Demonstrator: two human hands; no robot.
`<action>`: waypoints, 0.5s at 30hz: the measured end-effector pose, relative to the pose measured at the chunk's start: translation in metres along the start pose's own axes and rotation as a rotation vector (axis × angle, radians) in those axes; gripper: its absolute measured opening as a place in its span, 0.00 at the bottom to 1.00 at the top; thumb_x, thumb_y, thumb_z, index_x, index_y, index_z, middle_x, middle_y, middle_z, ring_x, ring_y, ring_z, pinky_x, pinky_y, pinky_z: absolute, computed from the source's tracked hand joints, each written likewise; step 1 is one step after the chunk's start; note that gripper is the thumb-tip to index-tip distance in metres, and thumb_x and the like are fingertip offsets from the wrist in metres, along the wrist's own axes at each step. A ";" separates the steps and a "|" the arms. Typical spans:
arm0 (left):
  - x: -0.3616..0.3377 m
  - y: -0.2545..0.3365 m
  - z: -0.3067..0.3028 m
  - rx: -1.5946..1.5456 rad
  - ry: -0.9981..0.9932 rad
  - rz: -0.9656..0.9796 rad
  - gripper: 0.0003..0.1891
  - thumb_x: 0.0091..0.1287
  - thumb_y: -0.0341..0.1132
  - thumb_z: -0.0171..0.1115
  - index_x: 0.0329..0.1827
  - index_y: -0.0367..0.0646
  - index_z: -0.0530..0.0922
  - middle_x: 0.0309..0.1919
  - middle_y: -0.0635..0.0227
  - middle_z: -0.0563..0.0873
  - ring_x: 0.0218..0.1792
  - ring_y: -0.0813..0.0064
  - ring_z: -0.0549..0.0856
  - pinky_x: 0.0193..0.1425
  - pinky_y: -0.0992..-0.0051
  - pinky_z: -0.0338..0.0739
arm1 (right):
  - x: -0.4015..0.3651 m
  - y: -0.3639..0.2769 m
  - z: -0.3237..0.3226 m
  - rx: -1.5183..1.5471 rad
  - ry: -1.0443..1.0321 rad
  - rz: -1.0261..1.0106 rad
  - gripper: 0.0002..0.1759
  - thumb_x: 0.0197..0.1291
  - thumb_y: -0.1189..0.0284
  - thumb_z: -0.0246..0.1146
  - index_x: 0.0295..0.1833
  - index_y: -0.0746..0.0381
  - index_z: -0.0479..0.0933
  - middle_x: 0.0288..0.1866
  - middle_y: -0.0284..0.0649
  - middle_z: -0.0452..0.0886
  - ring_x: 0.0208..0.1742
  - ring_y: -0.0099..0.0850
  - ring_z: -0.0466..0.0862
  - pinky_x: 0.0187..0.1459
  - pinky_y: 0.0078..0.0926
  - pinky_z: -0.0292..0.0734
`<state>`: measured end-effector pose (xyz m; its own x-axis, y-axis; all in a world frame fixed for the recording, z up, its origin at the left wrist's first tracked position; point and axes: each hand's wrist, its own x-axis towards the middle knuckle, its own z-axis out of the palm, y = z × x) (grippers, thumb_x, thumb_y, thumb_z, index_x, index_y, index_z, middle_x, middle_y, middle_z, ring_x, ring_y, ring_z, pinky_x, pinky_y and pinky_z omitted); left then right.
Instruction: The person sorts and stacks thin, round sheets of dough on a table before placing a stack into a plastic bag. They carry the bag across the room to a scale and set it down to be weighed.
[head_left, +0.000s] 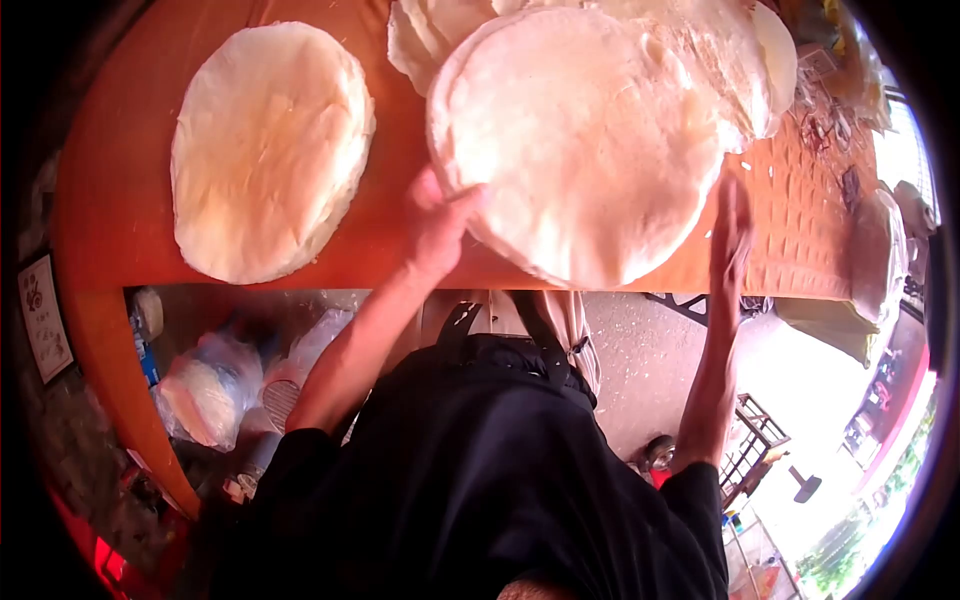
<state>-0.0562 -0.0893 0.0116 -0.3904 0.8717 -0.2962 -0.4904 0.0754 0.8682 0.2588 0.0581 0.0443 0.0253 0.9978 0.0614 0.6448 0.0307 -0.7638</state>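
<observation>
A large round flatbread [585, 150], pale and dusted white, lies in front of me near the table's front edge. My left hand [438, 222] is at its lower left rim, thumb on top and fingers curled at the edge. Beside its right edge is my right hand [733, 215], seen side-on with fingers stretched forward and nothing in it. Behind and under the large round, more flatbreads [750, 60] overlap in a loose spread. Another thick flatbread stack [270, 150] rests to the left, apart from my hands.
The orange-brown tabletop [110, 210] runs across in front of me. Plastic bags [880, 255] hang at its right end. Below on the left are wrapped bundles [210, 390]. A dark metal rack [750, 450] stands on the floor at the right, and a framed sign [45, 315] is far left.
</observation>
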 end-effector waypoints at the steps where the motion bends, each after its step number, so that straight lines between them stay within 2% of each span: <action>1: 0.005 -0.002 -0.017 0.041 -0.030 -0.050 0.27 0.55 0.26 0.65 0.59 0.32 0.71 0.52 0.61 0.81 0.52 0.72 0.80 0.59 0.73 0.73 | 0.019 0.009 -0.001 -0.057 0.089 0.058 0.25 0.65 0.60 0.61 0.63 0.63 0.73 0.57 0.45 0.80 0.56 0.35 0.79 0.56 0.32 0.72; 3: 0.007 0.014 -0.030 0.043 -0.069 -0.105 0.27 0.55 0.26 0.63 0.60 0.32 0.71 0.52 0.61 0.82 0.53 0.71 0.80 0.59 0.72 0.73 | 0.028 0.015 0.021 0.276 -0.035 0.123 0.29 0.65 0.58 0.60 0.66 0.64 0.70 0.55 0.45 0.81 0.53 0.32 0.79 0.54 0.27 0.72; 4: 0.006 0.014 -0.035 0.022 -0.008 -0.125 0.26 0.54 0.26 0.63 0.58 0.32 0.72 0.50 0.61 0.82 0.50 0.71 0.81 0.56 0.73 0.75 | 0.023 0.010 0.036 0.181 -0.064 0.140 0.32 0.64 0.57 0.61 0.68 0.64 0.67 0.51 0.48 0.81 0.48 0.30 0.80 0.49 0.27 0.74; 5: 0.006 0.009 -0.040 0.000 0.049 -0.142 0.25 0.54 0.26 0.63 0.57 0.32 0.73 0.48 0.61 0.83 0.48 0.71 0.82 0.54 0.73 0.77 | 0.017 0.013 0.049 -0.120 -0.056 -0.126 0.32 0.63 0.59 0.62 0.68 0.65 0.67 0.49 0.51 0.82 0.43 0.30 0.80 0.44 0.28 0.75; 7: 0.006 0.008 -0.032 -0.026 0.157 -0.164 0.23 0.53 0.25 0.61 0.55 0.32 0.75 0.46 0.60 0.83 0.45 0.71 0.83 0.52 0.73 0.77 | 0.008 0.014 0.071 -0.187 0.028 -0.230 0.32 0.62 0.60 0.62 0.67 0.66 0.67 0.50 0.52 0.82 0.43 0.34 0.81 0.44 0.30 0.75; 10: 0.006 0.009 -0.025 0.012 0.240 -0.151 0.22 0.56 0.26 0.63 0.55 0.31 0.74 0.47 0.59 0.83 0.46 0.70 0.83 0.51 0.72 0.77 | 0.002 -0.019 0.057 -0.131 -0.099 -0.132 0.32 0.60 0.62 0.64 0.66 0.68 0.67 0.55 0.55 0.79 0.52 0.38 0.81 0.53 0.29 0.73; 11: 0.007 0.006 -0.023 0.054 0.256 -0.124 0.22 0.56 0.26 0.64 0.55 0.31 0.74 0.47 0.59 0.83 0.46 0.70 0.83 0.51 0.72 0.78 | 0.013 0.018 0.063 0.111 -0.041 -0.167 0.34 0.57 0.63 0.67 0.65 0.69 0.68 0.57 0.55 0.78 0.56 0.38 0.79 0.56 0.27 0.72; 13: 0.007 0.000 -0.022 0.124 0.296 -0.095 0.22 0.57 0.27 0.65 0.55 0.31 0.74 0.47 0.58 0.83 0.45 0.70 0.83 0.50 0.72 0.78 | 0.014 0.015 0.036 -0.037 0.078 -0.027 0.33 0.58 0.62 0.67 0.64 0.70 0.69 0.57 0.56 0.78 0.56 0.38 0.79 0.56 0.28 0.72; 14: 0.009 -0.005 -0.024 0.153 0.314 -0.092 0.22 0.57 0.27 0.66 0.55 0.31 0.74 0.47 0.58 0.83 0.44 0.70 0.83 0.49 0.72 0.78 | 0.005 -0.006 0.020 -0.126 0.057 0.046 0.32 0.61 0.59 0.65 0.62 0.72 0.69 0.52 0.54 0.81 0.50 0.37 0.82 0.51 0.27 0.75; 15: 0.011 -0.007 -0.023 0.181 0.333 -0.086 0.22 0.57 0.28 0.67 0.55 0.30 0.74 0.47 0.58 0.83 0.44 0.71 0.83 0.49 0.73 0.78 | -0.004 0.003 0.012 0.001 -0.057 0.157 0.31 0.62 0.57 0.63 0.61 0.71 0.71 0.50 0.51 0.81 0.48 0.35 0.82 0.50 0.27 0.76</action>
<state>-0.0751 -0.0917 -0.0069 -0.5998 0.6561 -0.4580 -0.3984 0.2515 0.8821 0.2521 0.0547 0.0340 0.0824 0.9921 -0.0951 0.6359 -0.1258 -0.7615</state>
